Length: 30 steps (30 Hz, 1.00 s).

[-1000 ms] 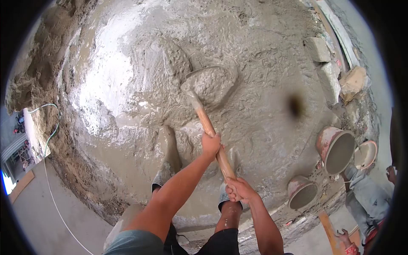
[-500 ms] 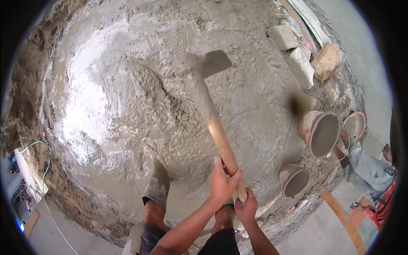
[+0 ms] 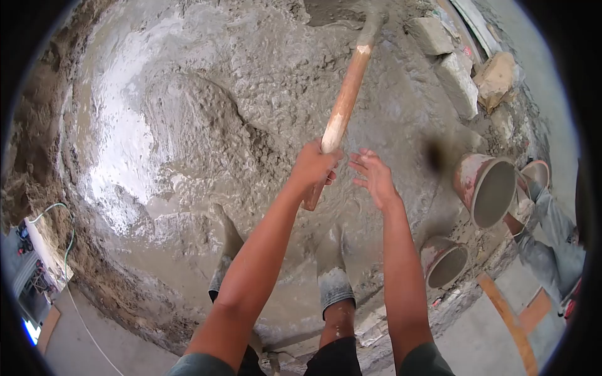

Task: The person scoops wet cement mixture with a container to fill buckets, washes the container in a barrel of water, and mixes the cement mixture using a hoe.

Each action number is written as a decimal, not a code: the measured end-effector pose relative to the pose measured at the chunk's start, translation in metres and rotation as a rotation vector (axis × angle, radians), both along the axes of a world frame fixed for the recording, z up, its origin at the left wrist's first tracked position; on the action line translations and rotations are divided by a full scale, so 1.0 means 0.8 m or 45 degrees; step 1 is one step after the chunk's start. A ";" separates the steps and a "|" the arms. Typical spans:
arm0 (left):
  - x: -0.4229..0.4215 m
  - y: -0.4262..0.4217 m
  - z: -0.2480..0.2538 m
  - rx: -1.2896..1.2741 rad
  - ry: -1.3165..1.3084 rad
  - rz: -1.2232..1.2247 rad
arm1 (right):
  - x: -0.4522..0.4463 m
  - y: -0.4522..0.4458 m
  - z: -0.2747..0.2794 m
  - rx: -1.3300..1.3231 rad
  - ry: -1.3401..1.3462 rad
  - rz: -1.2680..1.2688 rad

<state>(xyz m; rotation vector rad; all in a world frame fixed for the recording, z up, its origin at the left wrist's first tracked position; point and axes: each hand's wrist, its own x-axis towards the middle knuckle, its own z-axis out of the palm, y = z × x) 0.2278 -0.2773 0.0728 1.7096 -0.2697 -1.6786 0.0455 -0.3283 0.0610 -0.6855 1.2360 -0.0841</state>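
A hoe with a wooden handle (image 3: 348, 94) reaches away from me over wet grey mortar (image 3: 276, 75). Its mortar-coated blade (image 3: 332, 12) is at the top edge of the view, partly cut off. My left hand (image 3: 316, 166) is wrapped round the handle near its lower end, and a short piece of wood sticks out below. Just to the right, my right hand (image 3: 375, 177) is off the handle, fingers apart, holding nothing. My boots (image 3: 333, 282) stand in the mortar below the hands.
A large bucket (image 3: 492, 191) and a smaller one (image 3: 446, 263) stand at the right, both holding grey mortar. Stone blocks (image 3: 458, 84) lie at the upper right. Another person's legs (image 3: 542, 229) show at the right edge. A thin hose (image 3: 68, 250) runs along the left.
The hoe's head has swung away from me to the top edge. My left hand has moved up with the handle. My right hand has let go of the handle's end and opened.
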 end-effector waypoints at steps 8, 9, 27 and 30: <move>-0.043 0.024 0.012 -0.026 -0.280 -0.069 | 0.174 -0.217 -0.075 -0.254 0.059 -0.362; -0.054 0.045 0.016 0.044 -0.228 -0.092 | 0.171 -0.209 -0.085 -0.256 0.141 -0.298; -0.145 0.387 0.066 0.248 -0.357 -0.465 | 0.043 0.144 0.067 -0.255 0.292 -0.533; -0.103 0.281 -0.037 0.062 -0.471 -0.168 | 0.107 0.024 0.050 -0.723 0.124 -0.606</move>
